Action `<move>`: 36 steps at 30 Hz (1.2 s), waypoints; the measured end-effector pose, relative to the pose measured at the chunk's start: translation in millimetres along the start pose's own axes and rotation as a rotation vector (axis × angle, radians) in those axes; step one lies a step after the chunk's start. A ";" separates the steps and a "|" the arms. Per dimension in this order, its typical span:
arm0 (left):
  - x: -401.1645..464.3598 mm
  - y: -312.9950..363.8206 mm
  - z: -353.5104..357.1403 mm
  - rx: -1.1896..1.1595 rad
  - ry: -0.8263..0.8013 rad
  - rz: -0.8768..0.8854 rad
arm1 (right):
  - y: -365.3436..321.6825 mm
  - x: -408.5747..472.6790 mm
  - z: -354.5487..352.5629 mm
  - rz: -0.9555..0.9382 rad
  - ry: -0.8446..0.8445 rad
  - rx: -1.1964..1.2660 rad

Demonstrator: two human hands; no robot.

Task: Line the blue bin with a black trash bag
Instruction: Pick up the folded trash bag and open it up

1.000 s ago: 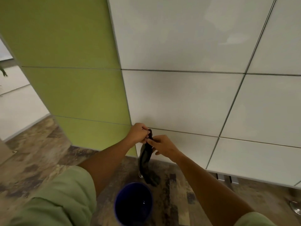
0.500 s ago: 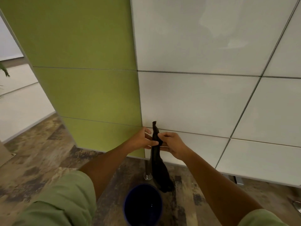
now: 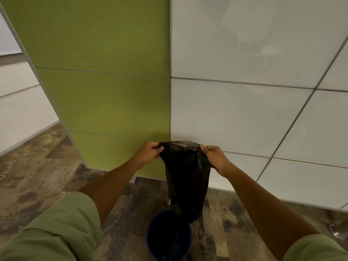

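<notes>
Head view: bag (image 3: pixel 185 178) mouth (spread) above bin (image 3: pixel 168 238)

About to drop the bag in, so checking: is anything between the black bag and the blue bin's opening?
Nothing visible. The black trash bag hangs from both hands above the blue bin, whose opening looks clear.

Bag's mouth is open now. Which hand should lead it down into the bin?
Neither clearly; both together, probably. The left hand and right hand each pinch one side of the black trash bag, whose tail hangs just above the blue bin, near its right rim.
</notes>
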State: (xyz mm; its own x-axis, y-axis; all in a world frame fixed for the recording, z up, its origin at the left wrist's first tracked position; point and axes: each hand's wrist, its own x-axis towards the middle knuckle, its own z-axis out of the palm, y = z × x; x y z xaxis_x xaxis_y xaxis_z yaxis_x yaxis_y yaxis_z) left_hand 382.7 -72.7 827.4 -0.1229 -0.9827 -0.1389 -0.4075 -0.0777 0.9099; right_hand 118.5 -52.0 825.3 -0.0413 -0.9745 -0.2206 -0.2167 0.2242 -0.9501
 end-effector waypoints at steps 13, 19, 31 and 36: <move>24.5 -7.8 -11.8 0.218 0.499 0.013 | -1.9 -0.8 5.0 -0.053 -0.241 0.079; 20.8 -2.2 -4.2 0.189 0.553 -0.021 | -1.8 7.5 12.2 -0.063 -0.070 0.068; 14.6 1.6 50.2 -0.255 -0.236 -0.092 | -5.2 -6.9 39.7 -0.036 -0.161 0.216; 8.8 -12.8 39.3 -0.202 -0.037 -0.034 | 1.0 -4.8 31.1 0.042 -0.007 0.370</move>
State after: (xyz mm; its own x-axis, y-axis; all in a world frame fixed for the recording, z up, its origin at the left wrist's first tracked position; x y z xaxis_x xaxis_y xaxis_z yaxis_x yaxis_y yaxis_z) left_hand 351.2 -73.8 799.2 -0.1471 -0.9723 -0.1818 -0.2231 -0.1464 0.9637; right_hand 148.8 -46.9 818.6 -0.0355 -0.9645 -0.2616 0.1524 0.2535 -0.9552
